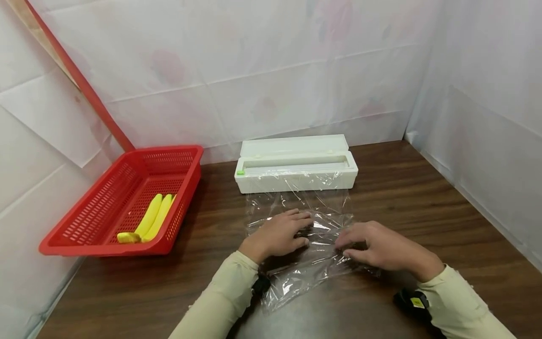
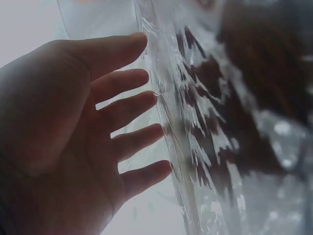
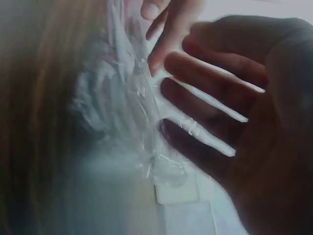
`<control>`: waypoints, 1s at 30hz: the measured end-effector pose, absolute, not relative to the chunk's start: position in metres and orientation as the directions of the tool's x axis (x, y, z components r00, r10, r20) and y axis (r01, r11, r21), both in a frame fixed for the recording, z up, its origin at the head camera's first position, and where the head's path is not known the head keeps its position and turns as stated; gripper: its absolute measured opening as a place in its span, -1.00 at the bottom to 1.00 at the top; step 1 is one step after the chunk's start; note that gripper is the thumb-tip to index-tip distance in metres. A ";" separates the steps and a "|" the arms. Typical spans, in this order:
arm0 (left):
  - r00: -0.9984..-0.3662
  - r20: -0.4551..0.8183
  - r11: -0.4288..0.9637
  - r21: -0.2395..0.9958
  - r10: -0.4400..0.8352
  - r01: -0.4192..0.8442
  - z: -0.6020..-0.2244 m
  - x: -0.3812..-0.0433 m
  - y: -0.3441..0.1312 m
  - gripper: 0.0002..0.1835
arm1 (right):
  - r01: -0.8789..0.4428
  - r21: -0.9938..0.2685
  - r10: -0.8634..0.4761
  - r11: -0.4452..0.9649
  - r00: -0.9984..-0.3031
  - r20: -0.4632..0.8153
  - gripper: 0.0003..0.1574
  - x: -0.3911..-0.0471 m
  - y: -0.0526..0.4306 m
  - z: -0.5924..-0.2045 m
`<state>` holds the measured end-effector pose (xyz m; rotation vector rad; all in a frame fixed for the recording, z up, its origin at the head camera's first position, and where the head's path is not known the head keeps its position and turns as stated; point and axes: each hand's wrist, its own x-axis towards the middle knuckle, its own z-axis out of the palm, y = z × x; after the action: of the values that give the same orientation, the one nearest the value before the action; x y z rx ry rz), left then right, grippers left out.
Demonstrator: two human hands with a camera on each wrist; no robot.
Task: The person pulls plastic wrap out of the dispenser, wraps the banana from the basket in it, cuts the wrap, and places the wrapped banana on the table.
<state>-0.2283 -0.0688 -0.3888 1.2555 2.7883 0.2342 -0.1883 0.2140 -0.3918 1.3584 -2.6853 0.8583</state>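
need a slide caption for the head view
Left hand and right hand over clear plastic wrap trailing from an open white dispenser box, with bananas in a red basket at left.

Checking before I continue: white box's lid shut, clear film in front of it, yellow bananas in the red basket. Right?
Not quite: the head view shows the white box with its lid open, not shut. Clear film lies in front of it, and the yellow bananas are in the red basket.
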 end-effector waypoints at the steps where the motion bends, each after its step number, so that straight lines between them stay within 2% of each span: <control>1: -0.667 -0.020 0.659 0.176 0.745 0.731 -0.388 -0.229 -0.069 -0.38 | -0.733 -0.469 -0.749 0.493 -0.632 0.199 -0.75 -0.187 0.213 -0.391; 6: -0.689 -0.089 0.691 0.197 0.719 0.695 -0.386 -0.231 -0.068 -0.33 | -0.679 -0.493 -0.753 0.544 -0.655 0.072 -0.69 -0.184 0.214 -0.390; 13: -0.709 -0.155 0.724 0.201 0.688 0.660 -0.385 -0.231 -0.067 -0.27 | -0.688 -0.497 -0.772 0.529 -0.634 0.055 -0.70 -0.181 0.216 -0.385; 21: -0.707 -0.173 0.727 0.219 0.685 0.651 -0.387 -0.232 -0.068 -0.23 | -0.665 -0.521 -0.778 0.536 -0.628 0.001 -0.67 -0.178 0.219 -0.382; 30: -0.729 -0.191 0.753 0.226 0.657 0.618 -0.387 -0.231 -0.068 -0.08 | -0.652 -0.527 -0.783 0.545 -0.621 -0.042 -0.62 -0.178 0.222 -0.380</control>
<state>-0.2308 -0.0684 -0.3871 0.9992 2.6930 0.2145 -0.1776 0.2224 -0.3801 1.4248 -2.9951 0.8224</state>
